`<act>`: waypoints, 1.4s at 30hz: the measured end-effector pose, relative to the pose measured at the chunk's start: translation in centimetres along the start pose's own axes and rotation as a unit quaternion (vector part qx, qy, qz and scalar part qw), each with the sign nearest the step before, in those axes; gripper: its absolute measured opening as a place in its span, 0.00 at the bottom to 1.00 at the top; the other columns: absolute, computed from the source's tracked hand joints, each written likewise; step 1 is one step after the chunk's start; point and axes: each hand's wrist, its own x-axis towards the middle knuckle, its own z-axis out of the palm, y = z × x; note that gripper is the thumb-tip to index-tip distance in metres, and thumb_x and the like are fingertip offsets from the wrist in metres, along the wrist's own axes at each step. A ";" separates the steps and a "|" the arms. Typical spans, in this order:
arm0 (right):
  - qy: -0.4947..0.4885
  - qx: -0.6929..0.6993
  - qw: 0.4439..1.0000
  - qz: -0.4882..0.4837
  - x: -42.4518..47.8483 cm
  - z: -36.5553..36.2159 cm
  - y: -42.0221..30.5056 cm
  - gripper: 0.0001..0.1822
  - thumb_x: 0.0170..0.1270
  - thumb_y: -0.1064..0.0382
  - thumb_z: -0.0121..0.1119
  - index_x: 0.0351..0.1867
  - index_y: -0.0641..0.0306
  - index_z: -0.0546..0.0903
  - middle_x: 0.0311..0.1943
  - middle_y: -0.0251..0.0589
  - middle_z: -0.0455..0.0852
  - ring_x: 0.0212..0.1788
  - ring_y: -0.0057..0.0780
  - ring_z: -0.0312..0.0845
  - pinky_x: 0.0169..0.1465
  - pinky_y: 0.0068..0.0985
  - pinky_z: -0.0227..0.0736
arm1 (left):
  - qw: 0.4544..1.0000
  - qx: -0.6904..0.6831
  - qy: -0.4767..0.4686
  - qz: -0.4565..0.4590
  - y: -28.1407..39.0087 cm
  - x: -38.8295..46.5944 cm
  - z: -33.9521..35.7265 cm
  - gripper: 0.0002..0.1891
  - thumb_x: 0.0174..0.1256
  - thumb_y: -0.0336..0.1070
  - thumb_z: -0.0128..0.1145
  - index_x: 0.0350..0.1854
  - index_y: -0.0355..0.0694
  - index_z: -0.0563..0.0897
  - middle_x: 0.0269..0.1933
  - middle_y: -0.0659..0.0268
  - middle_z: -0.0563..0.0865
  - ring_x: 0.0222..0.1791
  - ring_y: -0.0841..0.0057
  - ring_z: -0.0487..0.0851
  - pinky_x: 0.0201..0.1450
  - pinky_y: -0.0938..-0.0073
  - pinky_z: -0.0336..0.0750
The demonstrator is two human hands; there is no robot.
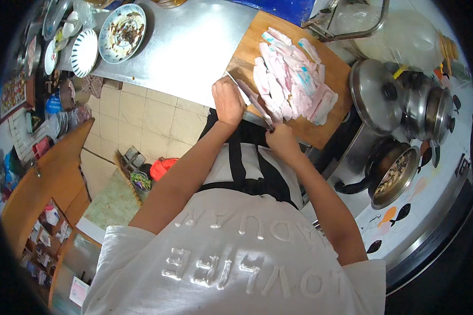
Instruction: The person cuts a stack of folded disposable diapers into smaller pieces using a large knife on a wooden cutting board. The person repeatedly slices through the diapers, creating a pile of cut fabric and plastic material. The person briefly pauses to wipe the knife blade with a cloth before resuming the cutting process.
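Note:
My right hand [282, 138] is closed around the dark handle of a knife [260, 110], whose blade slants up and left past the near edge of a wooden cutting board [240, 51]. Just left of the blade, my left hand [228, 100] has its fingers curled around a narrow pale object [241, 91], mostly hidden by the hand; its kind cannot be told. A heap of pale pink strips of raw fatty meat [285, 75], some with blue marks, covers much of the board. A thicker slab [324, 104] lies at the heap's right side.
A steel counter [181, 43] extends left, bearing a soiled plate [122, 33] and a striped dish [84, 53]. Right of the board stand a lidded pan [376, 94], stacked pots [421, 106] and a pan of cooked food [394, 177]. A metal frame [354, 33] is behind the board.

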 end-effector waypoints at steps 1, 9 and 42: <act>0.008 0.008 1.000 0.015 -0.2 0.1 0.4 0.16 0.55 0.60 0.54 0.34 0.73 0.83 0.36 0.64 0.83 0.43 0.57 0.80 0.49 0.45 0.74 | 0.999 0.003 -0.038 -0.013 0.1 0.0 -0.3 0.06 0.58 0.21 0.49 0.37 0.32 0.70 0.40 0.51 0.74 0.41 0.53 0.71 0.44 0.56 0.64; 0.087 0.015 0.996 -0.026 3.8 -0.7 -4.9 0.14 0.50 0.64 0.53 0.31 0.73 0.84 0.33 0.63 0.83 0.39 0.58 0.81 0.47 0.45 0.74 | 0.997 -0.007 0.061 0.035 -0.3 0.0 0.8 0.06 0.58 0.22 0.47 0.37 0.32 0.69 0.40 0.51 0.73 0.41 0.54 0.70 0.47 0.58 0.63; 0.025 0.010 0.999 -0.042 0.2 -2.1 -3.7 0.17 0.52 0.62 0.57 0.38 0.75 0.80 0.33 0.67 0.81 0.41 0.60 0.79 0.46 0.44 0.74 | 0.997 -0.061 0.044 -0.027 0.0 -0.1 0.2 0.03 0.61 0.25 0.50 0.36 0.33 0.71 0.43 0.50 0.74 0.46 0.54 0.70 0.51 0.56 0.63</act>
